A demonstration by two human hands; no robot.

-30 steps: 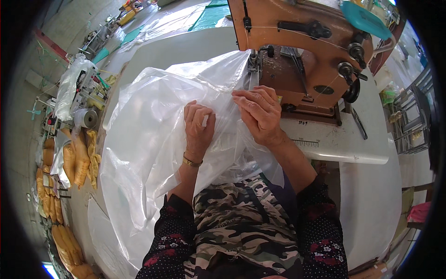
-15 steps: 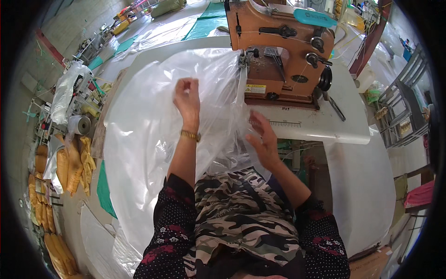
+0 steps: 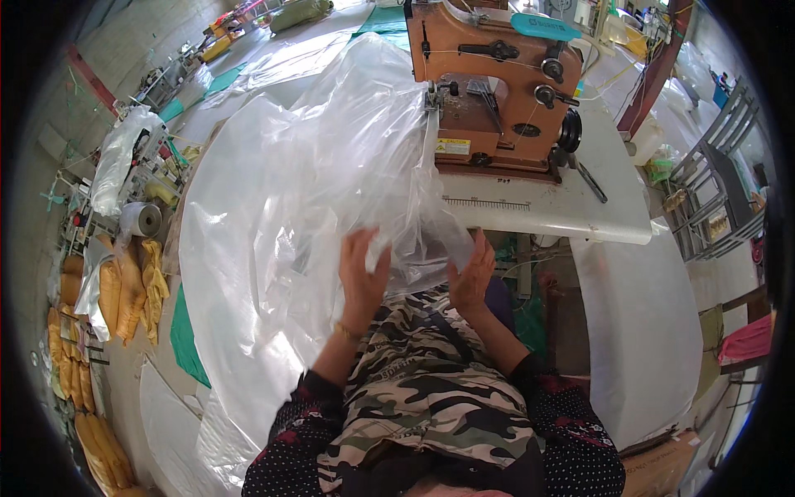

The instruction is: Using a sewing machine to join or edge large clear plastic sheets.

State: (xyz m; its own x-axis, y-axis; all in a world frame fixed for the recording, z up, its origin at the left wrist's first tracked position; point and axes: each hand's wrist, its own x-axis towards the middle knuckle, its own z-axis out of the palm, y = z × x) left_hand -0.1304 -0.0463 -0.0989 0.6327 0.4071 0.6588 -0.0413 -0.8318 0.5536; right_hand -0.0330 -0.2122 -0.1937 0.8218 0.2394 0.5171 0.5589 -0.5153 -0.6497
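Observation:
A large sheet of clear plastic film billows over the sewing table and down toward my lap. Its gathered edge runs up to the needle area of a brown sewing machine. Over the near folds, my left hand has its thumb and curved fingers apart, slightly blurred. My right hand is at the film's right edge near the table front, fingers stretched upward and thumb apart. Film lies against or just behind both hands; exact contact is hard to see.
The white table carries a printed ruler strip and dark tweezers or snips. A teal case rests on the machine. Yellow bundles and a white roll stand left; a grey metal rack stands right.
Both hands have come down toward my lap, the left from high over the film and slightly rightward. The film has puffed up higher beside the machine.

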